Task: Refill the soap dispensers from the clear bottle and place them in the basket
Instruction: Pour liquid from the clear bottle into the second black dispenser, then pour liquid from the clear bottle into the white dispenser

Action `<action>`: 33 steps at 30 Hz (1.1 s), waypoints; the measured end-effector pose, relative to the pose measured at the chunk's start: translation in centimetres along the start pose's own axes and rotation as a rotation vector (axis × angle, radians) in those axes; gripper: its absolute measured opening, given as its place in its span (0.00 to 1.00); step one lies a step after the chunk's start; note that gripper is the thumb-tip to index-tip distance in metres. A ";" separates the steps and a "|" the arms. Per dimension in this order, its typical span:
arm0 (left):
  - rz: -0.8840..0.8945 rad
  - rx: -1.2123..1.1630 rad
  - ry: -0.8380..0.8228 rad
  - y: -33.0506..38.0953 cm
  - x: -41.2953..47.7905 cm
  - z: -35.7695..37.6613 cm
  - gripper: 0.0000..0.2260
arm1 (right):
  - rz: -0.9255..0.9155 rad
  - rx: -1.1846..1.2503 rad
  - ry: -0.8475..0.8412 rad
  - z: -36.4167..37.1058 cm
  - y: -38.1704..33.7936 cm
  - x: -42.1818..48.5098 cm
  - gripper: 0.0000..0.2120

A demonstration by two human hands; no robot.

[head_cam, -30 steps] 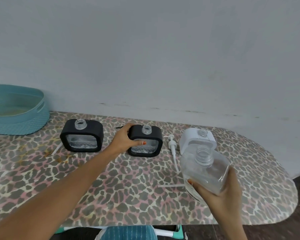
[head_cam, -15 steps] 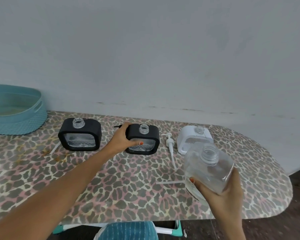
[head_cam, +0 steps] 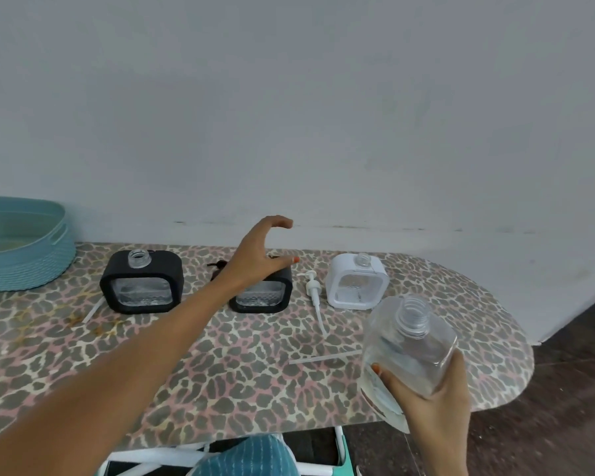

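Three uncapped dispensers stand in a row on the leopard-print table [head_cam: 220, 365]: a black one [head_cam: 141, 286] at left, a second black one [head_cam: 265, 297] in the middle, a white one [head_cam: 356, 286] at right. My left hand [head_cam: 258, 255] hovers just above the middle black dispenser, fingers spread, holding nothing and hiding its neck. My right hand [head_cam: 430, 403] grips the clear bottle [head_cam: 406, 352] by its base, tilted, cap off, near the table's front right. The teal basket [head_cam: 31, 269] sits at the far left.
A white pump head with its tube [head_cam: 315, 297] lies between the middle and white dispensers. Loose white tubes lie at front centre [head_cam: 323, 358] and left of the first black dispenser [head_cam: 93, 310]. A wall runs behind the table. A teal-clothed knee shows below the table edge.
My left hand has let go of the middle black dispenser and lifted above it with fingers open. The clear bottle in my right hand has shifted slightly right and lower.
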State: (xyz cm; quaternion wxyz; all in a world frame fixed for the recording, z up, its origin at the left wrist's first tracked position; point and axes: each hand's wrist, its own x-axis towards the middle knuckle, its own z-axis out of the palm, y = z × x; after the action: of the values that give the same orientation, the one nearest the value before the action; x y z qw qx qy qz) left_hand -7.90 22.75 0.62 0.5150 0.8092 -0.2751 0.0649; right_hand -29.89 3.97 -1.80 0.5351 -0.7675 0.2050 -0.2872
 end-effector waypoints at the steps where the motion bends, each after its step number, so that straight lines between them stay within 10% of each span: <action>1: 0.007 -0.014 -0.044 0.3 0.4 1.0 0.22 | 0.004 0.005 0.009 -0.2 0.1 0.0 0.34; 14: -0.286 0.023 -0.256 -1.0 3.8 12.3 0.37 | 0.047 0.045 0.072 -2.3 2.6 1.9 0.30; 33: -0.272 -0.067 -0.092 1.0 2.4 11.4 0.24 | -0.005 0.016 0.043 -3.0 3.3 1.5 0.29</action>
State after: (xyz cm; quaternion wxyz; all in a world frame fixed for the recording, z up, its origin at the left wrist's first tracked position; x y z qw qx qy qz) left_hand -8.39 11.66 -2.91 0.5326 0.8235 -0.1882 -0.0516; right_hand -30.72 -0.22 -3.79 0.5360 -0.7575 0.2121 -0.3065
